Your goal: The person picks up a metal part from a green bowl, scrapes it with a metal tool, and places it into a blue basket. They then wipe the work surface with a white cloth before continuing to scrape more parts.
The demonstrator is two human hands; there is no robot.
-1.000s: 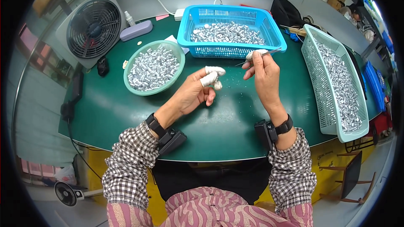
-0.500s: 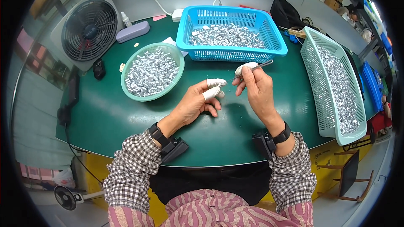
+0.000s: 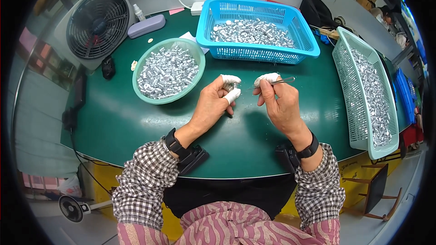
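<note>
Head view. Left hand (image 3: 211,102) had thumb and forefinger together, both in white coverings (image 3: 232,95), clamped on a small silvery part (image 3: 234,86) mostly hidden by the fingertips. Right hand (image 3: 282,102) was closed round a thin metal tool (image 3: 285,80), its fine point just beside the part; contact could not be told for certain.

On doing this well: the close work seemed to want the part held firm and its worked face left bare, with the tool brought in by small finger movements, not from the forearm. A light touch looked wise; a slip would likely land on the left fingertips.

Pose: hands faced each other above the green table (image 3: 218,154), between the round bowl (image 3: 159,101) and the tall pale basket (image 3: 359,104), in front of the blue basket (image 3: 259,55). Left wrist angled up and rightward; right hand leaned inward, tool slanting down toward the part.
</note>
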